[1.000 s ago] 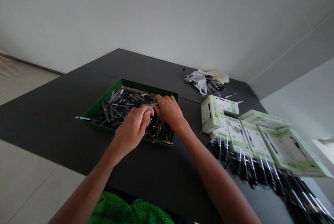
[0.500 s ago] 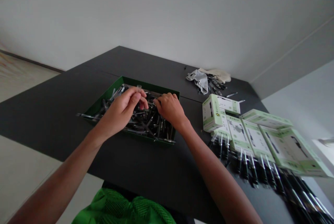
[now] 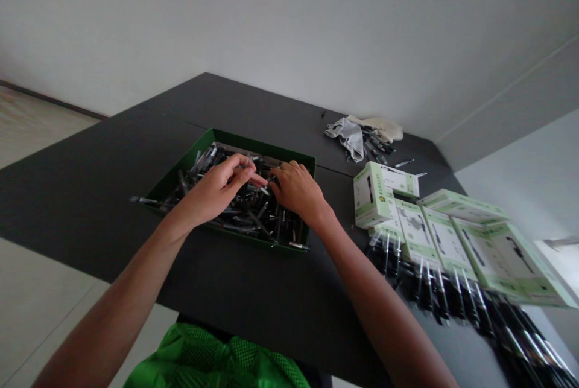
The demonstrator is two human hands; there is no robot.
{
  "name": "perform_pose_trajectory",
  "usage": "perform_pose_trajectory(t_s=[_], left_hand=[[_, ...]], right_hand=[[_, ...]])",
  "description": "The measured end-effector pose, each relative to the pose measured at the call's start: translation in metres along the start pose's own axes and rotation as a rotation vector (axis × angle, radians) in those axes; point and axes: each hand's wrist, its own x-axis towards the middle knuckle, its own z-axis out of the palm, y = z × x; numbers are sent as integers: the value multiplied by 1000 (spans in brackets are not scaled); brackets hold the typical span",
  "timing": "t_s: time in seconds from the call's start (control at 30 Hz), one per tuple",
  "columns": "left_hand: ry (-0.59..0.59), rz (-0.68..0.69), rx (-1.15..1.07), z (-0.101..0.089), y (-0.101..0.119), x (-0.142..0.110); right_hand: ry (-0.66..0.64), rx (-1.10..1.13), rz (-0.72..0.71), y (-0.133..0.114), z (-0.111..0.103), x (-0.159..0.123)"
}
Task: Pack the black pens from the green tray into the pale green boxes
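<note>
A green tray (image 3: 181, 172) full of several small black and silver metal parts (image 3: 253, 219) sits on the black table (image 3: 113, 159). Both my hands are inside the tray, over the pile. My left hand (image 3: 217, 189) has its fingers curled and pinched at the tips. My right hand (image 3: 298, 189) is bent over the parts with fingertips pressed together, meeting the left hand's fingertips. A small silver part seems to lie between the two pinches, too small to name.
Several white and green boxes (image 3: 452, 231) lie in a row at the right, one standing on end (image 3: 368, 195). A row of black and silver tools (image 3: 434, 291) lies below them. Grey cloth gloves (image 3: 350, 134) and loose parts lie at the back.
My left hand moved away from the right hand, up and left over the tray, then came back a little until the fingertips met. My right hand stayed over the tray's right part.
</note>
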Motion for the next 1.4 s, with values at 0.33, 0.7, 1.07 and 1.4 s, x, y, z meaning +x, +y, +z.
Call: perform_pose_trajectory(t_s=[0.33,0.7,1.07,1.4], left_hand=[[1,7,64,0,-1,1],[12,-5,84,-1,0,1],[15,11,87,-1,0,1],[22,-13,82,-1,2,0]], right_hand=[[38,72,-53,1,0,2],[10,72,-115,1,0,1],[-3,163,-173,2,-4,2],[4,254,-133,6,-1,4]])
